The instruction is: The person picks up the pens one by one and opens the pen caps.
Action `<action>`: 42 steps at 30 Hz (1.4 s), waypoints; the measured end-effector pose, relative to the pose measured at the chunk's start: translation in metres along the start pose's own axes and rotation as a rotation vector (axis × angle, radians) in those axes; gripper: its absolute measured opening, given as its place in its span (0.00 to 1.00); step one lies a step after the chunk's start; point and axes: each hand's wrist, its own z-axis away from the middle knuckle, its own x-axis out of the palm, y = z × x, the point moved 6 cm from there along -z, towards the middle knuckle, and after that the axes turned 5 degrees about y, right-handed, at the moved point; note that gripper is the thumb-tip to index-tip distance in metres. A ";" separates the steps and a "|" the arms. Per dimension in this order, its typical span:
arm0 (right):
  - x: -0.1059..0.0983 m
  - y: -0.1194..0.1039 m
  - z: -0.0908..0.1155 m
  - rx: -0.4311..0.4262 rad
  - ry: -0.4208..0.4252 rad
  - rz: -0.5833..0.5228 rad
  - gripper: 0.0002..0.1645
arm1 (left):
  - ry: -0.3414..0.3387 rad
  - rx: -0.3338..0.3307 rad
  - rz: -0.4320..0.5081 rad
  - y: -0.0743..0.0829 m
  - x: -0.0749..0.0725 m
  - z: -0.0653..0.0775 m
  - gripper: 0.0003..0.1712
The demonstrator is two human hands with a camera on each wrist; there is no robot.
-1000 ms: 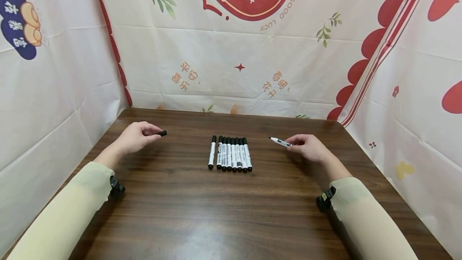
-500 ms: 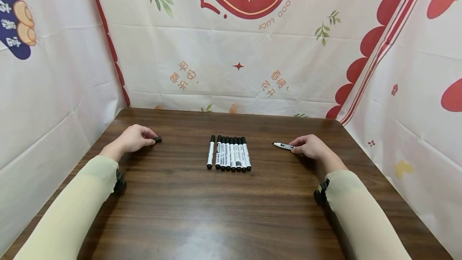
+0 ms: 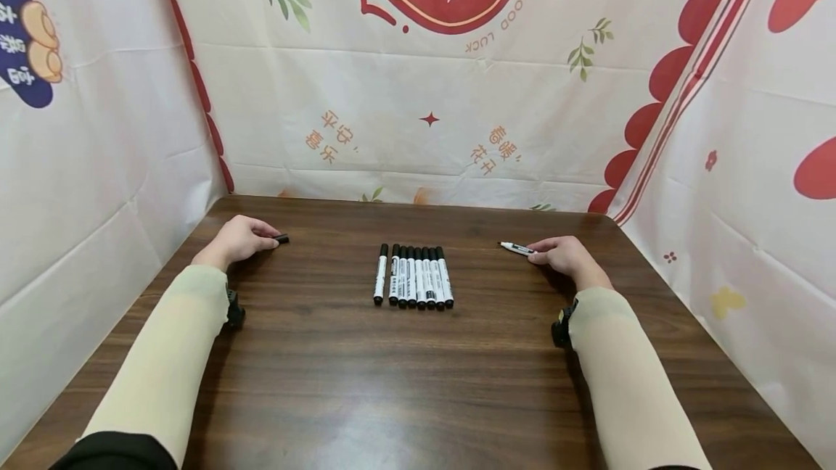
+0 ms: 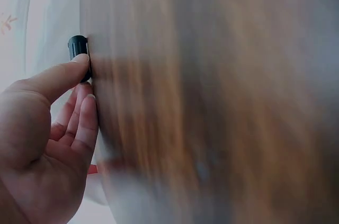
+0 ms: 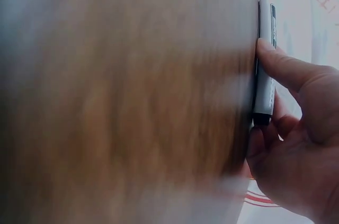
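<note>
At the far left of the table, my left hand (image 3: 239, 239) pinches a black marker cap (image 4: 78, 46) between thumb and fingers, close to the tabletop. On the other side my right hand (image 3: 563, 256) holds an uncapped white marker (image 3: 516, 248) by its rear part, its dark tip pointing left. In the right wrist view the thumb lies across the marker's barrel (image 5: 266, 17), close along the table surface. Between the hands, several capped whiteboard markers (image 3: 421, 278) lie side by side in a row, black caps away from me. One marker (image 3: 381, 274) lies slightly apart at the row's left end.
The brown wood-grain table (image 3: 366, 368) has its far edge against a printed white cloth (image 3: 392, 78). More cloth walls rise at the left (image 3: 98, 151) and right (image 3: 738, 223). A small black camera sits on each wrist.
My left hand has shifted slightly left with the cap. My right hand has moved a little right and away from me, carrying the uncapped marker. The row of markers has stayed put.
</note>
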 end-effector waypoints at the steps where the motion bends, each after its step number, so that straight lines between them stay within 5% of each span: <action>1: 0.000 0.002 -0.002 0.007 0.008 -0.006 0.26 | 0.000 -0.004 0.006 0.000 0.001 -0.002 0.19; 23: 0.002 0.008 -0.024 0.168 0.052 -0.034 0.29 | 0.020 -0.048 0.001 -0.006 0.010 -0.030 0.24; 37: -0.003 0.015 -0.035 0.162 0.050 -0.031 0.29 | 0.013 -0.044 -0.030 -0.002 0.009 -0.036 0.26; 42: -0.004 0.016 -0.038 0.070 0.035 -0.007 0.32 | 0.013 -0.048 -0.035 -0.004 0.009 -0.036 0.26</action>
